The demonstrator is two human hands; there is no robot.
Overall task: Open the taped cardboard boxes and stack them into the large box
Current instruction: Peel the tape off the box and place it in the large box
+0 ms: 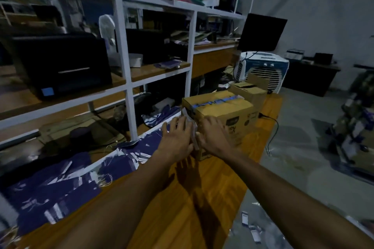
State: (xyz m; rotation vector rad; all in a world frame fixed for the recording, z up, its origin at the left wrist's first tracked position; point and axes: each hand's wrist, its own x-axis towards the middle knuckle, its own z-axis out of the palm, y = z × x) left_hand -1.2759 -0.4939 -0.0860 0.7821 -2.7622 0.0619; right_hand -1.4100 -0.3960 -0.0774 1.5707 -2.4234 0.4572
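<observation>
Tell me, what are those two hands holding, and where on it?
Both the left hand and right hand grip a strip of tape peeling off the near end of the taped cardboard box, pinching its lower, loose part.

Taped cardboard box on orange table, 1 o'clock; left hand and right hand at its near corner, pinching clear tape strip.

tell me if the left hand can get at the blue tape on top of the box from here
Probably yes: the left hand is already at the taped cardboard box's near end, and nothing lies over the blue tape.
</observation>
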